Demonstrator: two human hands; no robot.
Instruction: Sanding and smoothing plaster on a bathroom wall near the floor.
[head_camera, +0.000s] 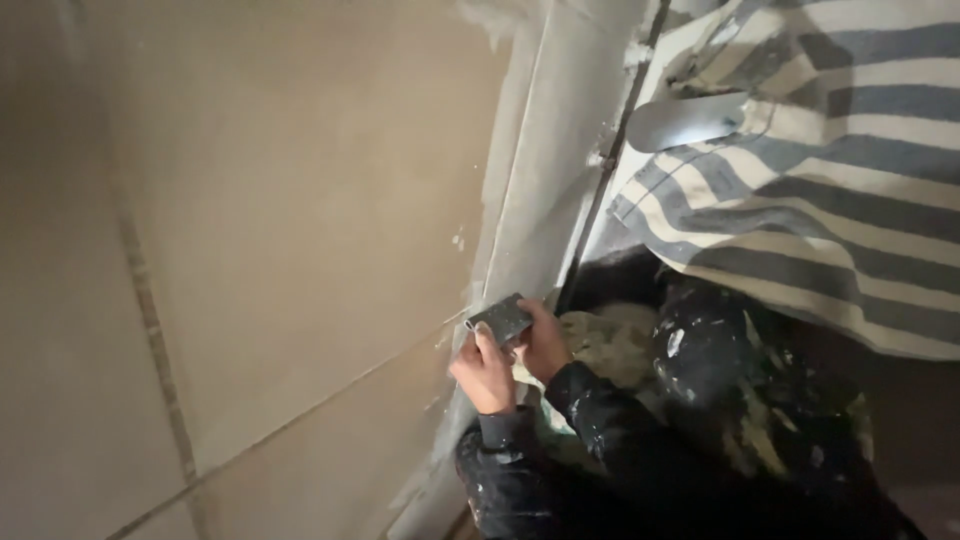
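Both my hands hold a small flat metal scraper blade (503, 316) low against the wall corner. My left hand (483, 374) grips it from below and the left. My right hand (545, 340) pinches its right edge. Both sleeves are dark and spattered with white plaster. The blade's edge lies near a vertical joint where a beige wall panel (300, 200) meets a pale corner strip (560, 160).
A striped grey and cream cloth (820, 170) hangs at the upper right, with a metal handle-like piece (690, 120) on it. My paint-spattered dark trousers (760, 400) fill the lower right. Seams run across the wall panel at the left.
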